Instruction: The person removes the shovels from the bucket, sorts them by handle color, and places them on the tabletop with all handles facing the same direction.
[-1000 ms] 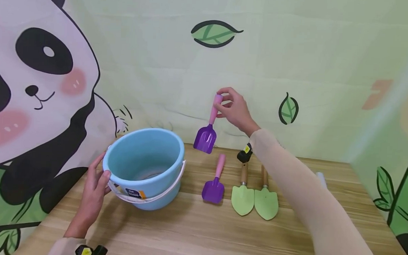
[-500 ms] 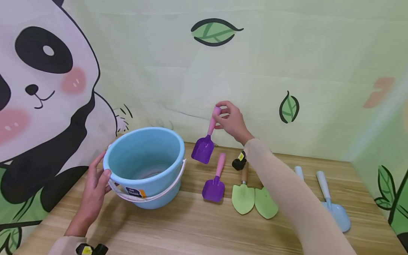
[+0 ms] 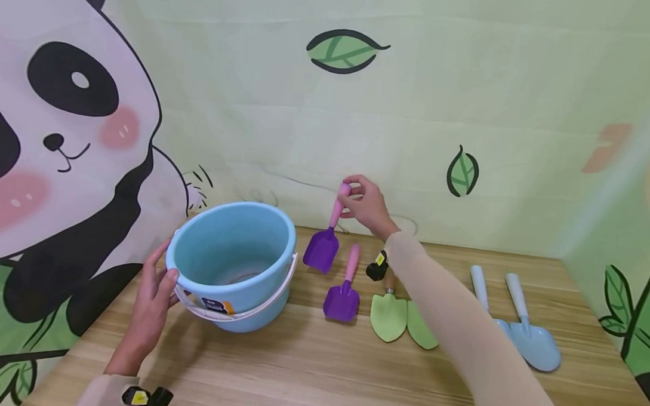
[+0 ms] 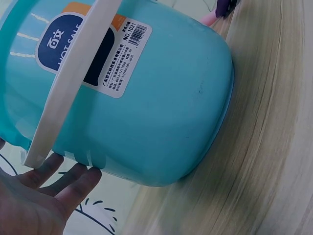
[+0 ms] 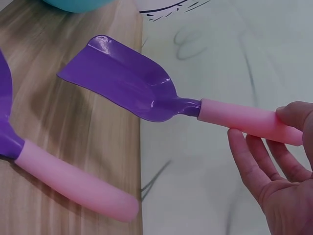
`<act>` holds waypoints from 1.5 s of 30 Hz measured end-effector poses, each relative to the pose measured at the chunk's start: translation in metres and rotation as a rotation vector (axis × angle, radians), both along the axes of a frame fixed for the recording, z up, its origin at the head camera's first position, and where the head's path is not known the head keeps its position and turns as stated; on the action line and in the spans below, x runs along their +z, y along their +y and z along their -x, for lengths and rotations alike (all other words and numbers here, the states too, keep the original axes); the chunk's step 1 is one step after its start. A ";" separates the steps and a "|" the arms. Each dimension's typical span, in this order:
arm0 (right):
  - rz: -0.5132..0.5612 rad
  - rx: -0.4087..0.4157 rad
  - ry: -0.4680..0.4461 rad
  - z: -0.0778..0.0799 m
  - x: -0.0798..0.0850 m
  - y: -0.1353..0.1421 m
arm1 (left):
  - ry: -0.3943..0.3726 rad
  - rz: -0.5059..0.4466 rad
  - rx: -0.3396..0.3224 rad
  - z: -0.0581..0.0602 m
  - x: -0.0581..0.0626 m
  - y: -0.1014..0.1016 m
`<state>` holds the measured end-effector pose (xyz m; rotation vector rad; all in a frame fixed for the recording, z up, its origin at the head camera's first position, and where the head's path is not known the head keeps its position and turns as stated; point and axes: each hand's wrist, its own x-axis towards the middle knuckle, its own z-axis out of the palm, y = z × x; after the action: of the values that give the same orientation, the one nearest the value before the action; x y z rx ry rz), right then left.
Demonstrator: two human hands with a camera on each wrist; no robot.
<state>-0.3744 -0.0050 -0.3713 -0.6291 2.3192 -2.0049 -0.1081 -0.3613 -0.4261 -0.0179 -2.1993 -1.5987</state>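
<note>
On the left of the table stands a light blue bucket point(image 3: 232, 241) with a white handle point(image 4: 73, 83). My left hand point(image 3: 150, 304) holds its side at the rim, fingertips against the outer wall below it. My right hand point(image 3: 368, 207) pinches the pink grip of a purple toy shovel point(image 3: 321, 247) between thumb and fingers. That shovel hangs blade down above the table's back edge, and its scoop point(image 5: 122, 81) shows fully in the right wrist view. A second purple shovel point(image 3: 341, 302) with a pink grip lies just in front, blade toward me.
Two green trowels point(image 3: 388, 317) with wooden handles lie right of the purple shovel, partly hidden by my right sleeve point(image 3: 445, 303). Farther right are two light blue shovels point(image 3: 537, 345). A printed cloth wall point(image 3: 414, 110) rises behind the wooden table point(image 3: 276, 374).
My right hand has lowered the purple shovel toward the table's back edge, and its sleeve has moved left, uncovering the light blue shovels. The left hand and bucket stay put.
</note>
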 end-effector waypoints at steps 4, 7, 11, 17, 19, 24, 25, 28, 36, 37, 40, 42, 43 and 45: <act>-0.016 -0.004 0.003 0.000 -0.005 -0.001 | -0.003 0.017 0.013 0.000 0.001 0.001; -0.028 0.009 0.012 0.001 -0.010 -0.004 | 0.000 0.010 0.016 0.000 0.000 0.001; -0.031 0.032 -0.003 0.001 -0.018 -0.007 | 0.007 -0.001 0.010 0.000 -0.002 0.000; -0.043 0.047 -0.028 0.001 -0.028 -0.010 | -0.006 0.010 0.017 -0.001 -0.001 0.001; -0.040 0.053 -0.035 0.000 -0.031 -0.011 | -0.005 0.009 0.016 -0.001 -0.001 0.001; -0.018 0.064 -0.052 -0.003 -0.038 -0.014 | 0.011 -0.004 0.007 -0.002 -0.001 0.002; -0.017 0.068 -0.062 -0.003 -0.039 -0.015 | 0.014 -0.005 0.006 -0.002 -0.001 0.002; -0.020 0.082 -0.093 -0.006 -0.044 -0.016 | 0.018 -0.021 0.005 -0.002 -0.001 0.002; -0.057 0.074 -0.156 -0.010 -0.054 -0.018 | -0.001 -0.015 0.012 -0.001 0.000 0.001; -0.062 0.072 -0.166 -0.010 -0.054 -0.018 | -0.002 -0.016 0.013 -0.001 0.000 0.001; -0.065 0.069 -0.189 -0.011 -0.056 -0.018 | -0.002 -0.016 0.014 -0.001 0.000 0.001; -0.075 0.071 -0.197 -0.012 -0.058 -0.018 | 0.002 -0.022 0.010 -0.001 0.000 0.001; -0.081 0.071 -0.200 -0.012 -0.058 -0.018 | 0.007 -0.033 0.005 -0.001 0.000 0.001; -0.101 0.074 -0.200 -0.012 -0.059 -0.018 | 0.014 -0.044 0.000 -0.001 0.000 0.002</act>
<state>-0.3621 -0.0229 -0.4303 -0.4772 2.2291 -1.8148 -0.1072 -0.3594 -0.4264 -0.0165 -2.1529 -1.6421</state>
